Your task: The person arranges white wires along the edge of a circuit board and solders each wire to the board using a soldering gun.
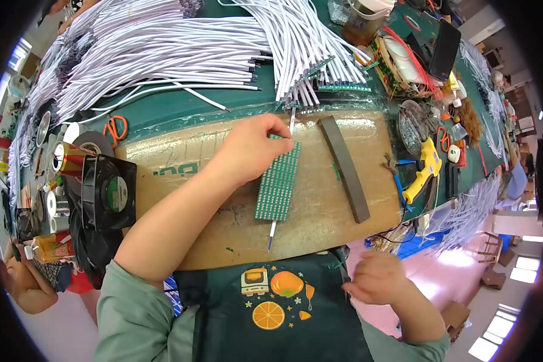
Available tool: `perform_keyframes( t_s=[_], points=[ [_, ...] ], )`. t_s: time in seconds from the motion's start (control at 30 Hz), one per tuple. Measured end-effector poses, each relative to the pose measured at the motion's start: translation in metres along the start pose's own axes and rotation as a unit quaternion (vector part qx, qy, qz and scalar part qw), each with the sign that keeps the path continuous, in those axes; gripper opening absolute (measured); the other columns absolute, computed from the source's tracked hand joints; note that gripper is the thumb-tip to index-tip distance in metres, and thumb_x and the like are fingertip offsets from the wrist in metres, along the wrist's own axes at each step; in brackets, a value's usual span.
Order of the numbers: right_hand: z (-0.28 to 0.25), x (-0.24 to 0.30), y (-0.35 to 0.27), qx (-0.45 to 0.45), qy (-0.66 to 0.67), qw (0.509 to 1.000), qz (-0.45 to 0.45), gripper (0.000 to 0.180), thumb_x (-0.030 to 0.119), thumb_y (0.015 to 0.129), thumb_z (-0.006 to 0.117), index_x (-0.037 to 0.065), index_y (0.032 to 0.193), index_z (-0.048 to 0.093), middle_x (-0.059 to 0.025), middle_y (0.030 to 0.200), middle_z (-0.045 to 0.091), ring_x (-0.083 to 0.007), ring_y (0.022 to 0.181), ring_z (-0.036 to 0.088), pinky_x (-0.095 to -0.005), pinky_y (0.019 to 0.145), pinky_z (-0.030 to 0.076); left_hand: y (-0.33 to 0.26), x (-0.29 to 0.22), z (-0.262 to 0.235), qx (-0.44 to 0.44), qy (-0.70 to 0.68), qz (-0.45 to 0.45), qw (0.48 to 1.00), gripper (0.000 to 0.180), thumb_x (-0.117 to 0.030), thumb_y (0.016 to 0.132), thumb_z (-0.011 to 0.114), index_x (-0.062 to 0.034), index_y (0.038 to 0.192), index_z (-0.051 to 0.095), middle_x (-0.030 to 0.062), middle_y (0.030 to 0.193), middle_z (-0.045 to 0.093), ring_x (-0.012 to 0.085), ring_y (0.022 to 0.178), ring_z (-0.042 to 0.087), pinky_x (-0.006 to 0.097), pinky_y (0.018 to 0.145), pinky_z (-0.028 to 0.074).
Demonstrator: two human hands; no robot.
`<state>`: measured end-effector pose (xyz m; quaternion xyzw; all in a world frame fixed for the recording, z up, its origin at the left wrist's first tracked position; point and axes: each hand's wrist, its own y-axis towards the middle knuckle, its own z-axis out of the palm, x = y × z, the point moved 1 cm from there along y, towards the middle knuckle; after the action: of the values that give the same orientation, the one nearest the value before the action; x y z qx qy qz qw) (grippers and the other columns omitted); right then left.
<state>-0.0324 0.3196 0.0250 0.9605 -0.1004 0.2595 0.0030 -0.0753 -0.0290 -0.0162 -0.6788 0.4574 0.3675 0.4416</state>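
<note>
My left hand [254,145] pinches the upper end of a green circuit board panel [277,187] covered in rows of small pads. The panel lies on a brown, tape-covered board [211,235]. A white cable [273,230] with a blue wire tip sticks out below the panel, and a white length shows above it; the part between is hidden. Off the board's near right corner, my right hand [377,279] is closed beside the dark apron, its fingers curled. What it may hold is too small to make out. To the panel's right rests a long grey bar [346,169].
Bundles of white cables [169,54] cover the table's far side, some ending in green boards [344,85]. At the left stand a black fan [108,192] and orange scissors [116,128]. A yellow glue gun [424,171], pliers [397,178] and a phone [444,51] lie at the right.
</note>
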Motion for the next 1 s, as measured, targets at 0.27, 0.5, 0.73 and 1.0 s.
perform_keyframes(
  t_s=[0.27,0.5,0.73,1.0],
  points=[
    [0.001,-0.03,0.037,-0.276,-0.059,0.91,0.303,0.038,0.021,0.08,0.077,0.006,0.113,0.066,-0.0153,0.106,0.065,-0.0356,0.088,0.065,-0.0439,0.071,0.054,-0.016,-0.005,0.002,-0.126,0.23,0.205,0.943,0.043,-0.024,0.082,0.077,-0.0035,0.118,0.063,0.0121,0.094,0.068,0.0306,0.085,0.065,0.039,0.08,0.052],
    [-0.004,-0.067,0.094,-0.219,-0.155,0.917,0.294,0.053,0.03,0.085,0.072,0.014,0.134,0.056,-0.0149,0.107,0.06,-0.0358,0.086,0.065,-0.0455,0.07,0.055,-0.102,0.011,-0.003,0.071,0.072,-0.104,0.989,0.047,-0.016,0.088,0.074,0.0006,0.128,0.056,0.0095,0.105,0.064,0.0162,0.091,0.065,0.032,0.078,0.054],
    [0.001,-0.065,0.094,-0.246,-0.08,0.926,0.274,0.051,0.026,0.086,0.068,0.015,0.134,0.056,-0.0144,0.098,0.061,-0.0363,0.079,0.064,-0.046,0.067,0.054,-0.136,0.019,0.039,0.113,-0.241,-0.155,0.951,0.051,-0.014,0.091,0.072,0.0,0.134,0.049,0.0143,0.128,0.058,0.0192,0.11,0.065,0.03,0.092,0.052],
    [0.021,-0.048,0.098,-0.275,-0.12,0.929,0.215,0.05,0.025,0.084,0.07,0.017,0.133,0.058,-0.0097,0.089,0.058,-0.0299,0.065,0.064,-0.0418,0.057,0.052,-0.116,0.003,0.052,0.133,-0.154,-0.114,0.972,0.043,-0.011,0.093,0.069,-0.0008,0.131,0.052,0.0072,0.121,0.062,0.0138,0.093,0.066,0.029,0.08,0.055]
  ],
)
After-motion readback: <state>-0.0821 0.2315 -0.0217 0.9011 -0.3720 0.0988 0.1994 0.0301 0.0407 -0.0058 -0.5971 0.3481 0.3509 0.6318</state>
